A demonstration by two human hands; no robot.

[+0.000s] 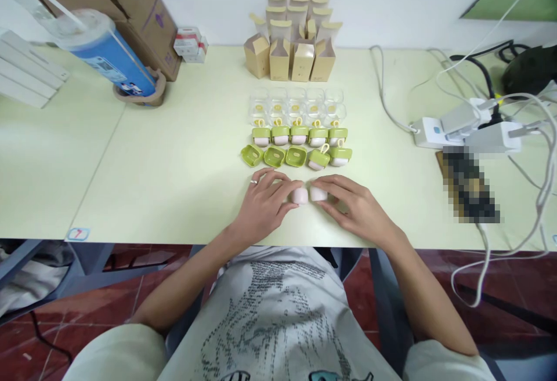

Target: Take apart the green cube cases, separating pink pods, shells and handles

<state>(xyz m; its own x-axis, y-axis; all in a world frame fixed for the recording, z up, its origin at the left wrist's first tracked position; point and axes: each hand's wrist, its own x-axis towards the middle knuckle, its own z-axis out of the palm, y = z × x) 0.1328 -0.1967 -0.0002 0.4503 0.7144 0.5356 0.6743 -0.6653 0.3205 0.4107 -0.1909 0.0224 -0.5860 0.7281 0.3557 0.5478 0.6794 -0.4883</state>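
My left hand [270, 198] pinches a small pale pink rounded piece [300, 196] between thumb and fingers. A small whitish rounded piece [318, 193] is gripped the same way by my right hand [350, 201]. The two pieces sit side by side with a narrow gap, low over the table's front part. Just beyond them is a row with open green cases [274, 156] on the left and two green-topped cases [340, 156] with light lower parts on the right. Behind runs another row of green-topped cases [299, 134] with yellow loops.
Clear plastic covers [296, 102] stand in rows behind the cases. Open cardboard boxes [281, 59] are grouped by the wall. A blue cup [113, 62] stands left beside a large carton [148, 21]. Right lie a power strip [430, 133], cables and a blurred-out flat object [470, 187].
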